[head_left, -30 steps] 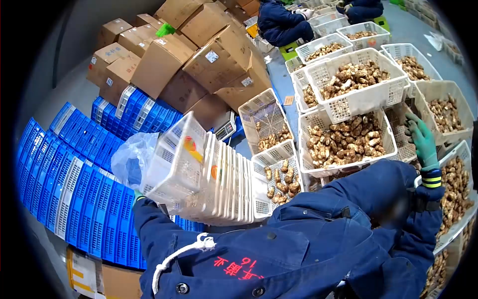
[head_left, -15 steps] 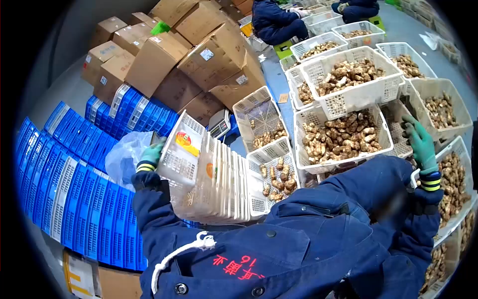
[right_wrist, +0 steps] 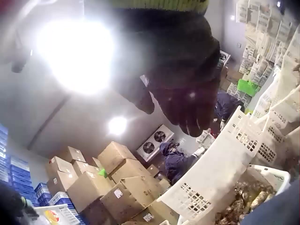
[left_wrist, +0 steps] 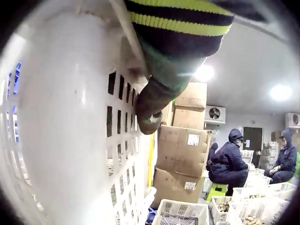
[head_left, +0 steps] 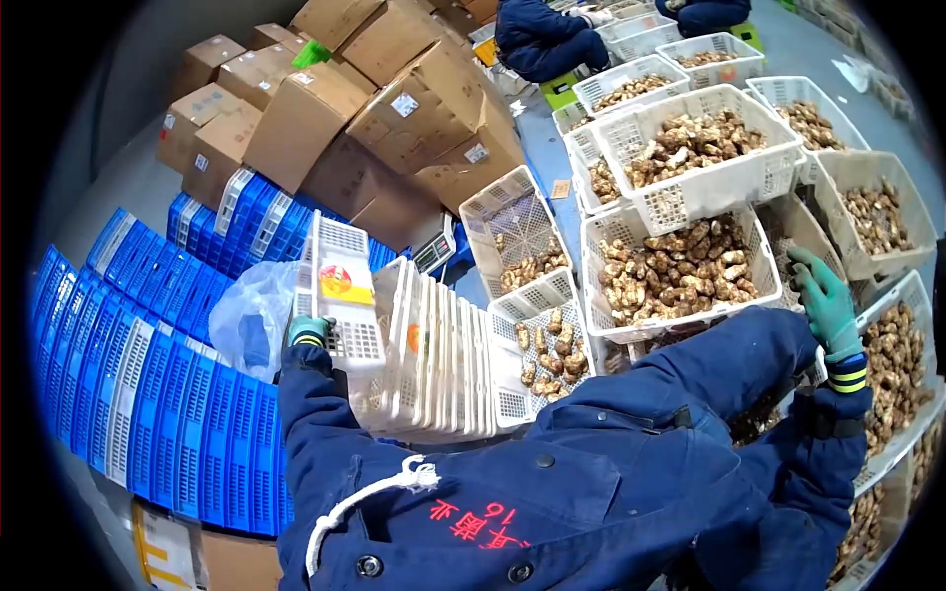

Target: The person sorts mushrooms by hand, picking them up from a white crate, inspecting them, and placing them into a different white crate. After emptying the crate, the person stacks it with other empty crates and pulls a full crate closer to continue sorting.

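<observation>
My left hand (head_left: 310, 328), in a green glove, grips the rim of a white plastic crate (head_left: 347, 313) with a red and yellow label. In the left wrist view the thumb (left_wrist: 149, 112) lies against the crate's slotted wall (left_wrist: 123, 140); the other fingers are hidden. This crate stands tilted at the left end of a row of nested white crates (head_left: 448, 364). My gloved right hand (head_left: 826, 303) holds nothing, its fingers loosely extended beside crates of stubby brown-and-cream mushrooms (head_left: 680, 261). The right wrist view shows this hand (right_wrist: 173, 75) dark against the lights.
Blue crates (head_left: 163, 394) lie nested in rows at the left, with a clear plastic bag (head_left: 251, 315) beside them. Cardboard boxes (head_left: 419, 108) are piled behind. A scale (head_left: 434, 246) stands past the white row. Two people (head_left: 547, 39) sit at the far side among crates.
My left hand has come into fuller view with the labelled crate, which has turned more upright and apart from the nested row. The right hand has shifted slightly, its fingers spreading a little.
</observation>
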A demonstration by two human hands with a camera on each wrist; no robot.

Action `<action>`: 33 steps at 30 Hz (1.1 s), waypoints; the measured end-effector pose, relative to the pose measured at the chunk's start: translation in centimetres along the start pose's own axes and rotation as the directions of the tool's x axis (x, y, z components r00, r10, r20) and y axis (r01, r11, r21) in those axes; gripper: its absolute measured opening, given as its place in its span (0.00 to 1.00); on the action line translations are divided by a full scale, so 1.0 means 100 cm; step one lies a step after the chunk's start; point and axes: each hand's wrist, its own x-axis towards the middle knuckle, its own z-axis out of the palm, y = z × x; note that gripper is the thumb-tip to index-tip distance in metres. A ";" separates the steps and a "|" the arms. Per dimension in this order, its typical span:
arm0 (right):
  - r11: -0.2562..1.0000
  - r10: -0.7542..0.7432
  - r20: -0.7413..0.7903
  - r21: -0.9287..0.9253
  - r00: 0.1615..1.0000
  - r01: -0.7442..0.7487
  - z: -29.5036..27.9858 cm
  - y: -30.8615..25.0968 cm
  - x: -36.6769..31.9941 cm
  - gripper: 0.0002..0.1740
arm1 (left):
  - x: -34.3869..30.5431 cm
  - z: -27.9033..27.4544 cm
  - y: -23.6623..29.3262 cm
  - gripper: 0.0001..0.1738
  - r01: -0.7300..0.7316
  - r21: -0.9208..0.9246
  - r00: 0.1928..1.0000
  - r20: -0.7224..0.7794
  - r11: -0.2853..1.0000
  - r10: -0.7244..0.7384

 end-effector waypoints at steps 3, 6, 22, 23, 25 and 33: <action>0.997 -0.053 0.028 0.055 0.998 0.052 0.014 -0.006 0.012 0.18 | -0.011 -0.012 0.004 0.14 -0.147 0.141 0.975 -0.145 0.979 0.168; 0.995 0.054 0.049 0.084 0.997 -0.058 0.020 -0.024 0.008 0.18 | 0.046 0.000 -0.035 0.24 -0.122 0.568 0.946 -0.182 0.814 0.268; 0.995 0.007 -0.017 -0.097 1.000 -0.009 0.006 0.005 0.001 0.18 | -0.004 0.064 -0.054 0.47 -0.111 0.697 0.987 0.158 0.709 -0.001; 0.995 0.004 -0.014 -0.104 1.000 -0.006 0.006 0.005 0.000 0.18 | 0.038 0.073 -0.081 0.54 -0.124 0.682 0.991 0.054 0.721 0.119; 0.993 -0.009 -0.016 -0.118 1.000 0.007 0.007 0.003 -0.003 0.18 | 0.043 0.088 -0.081 0.55 -0.083 0.745 0.993 0.116 0.662 -0.006; 0.985 0.173 0.030 -0.016 0.984 -0.173 0.010 -0.014 -0.008 0.17 | 0.109 0.050 -0.065 0.30 -0.208 0.773 0.929 0.348 0.599 -0.127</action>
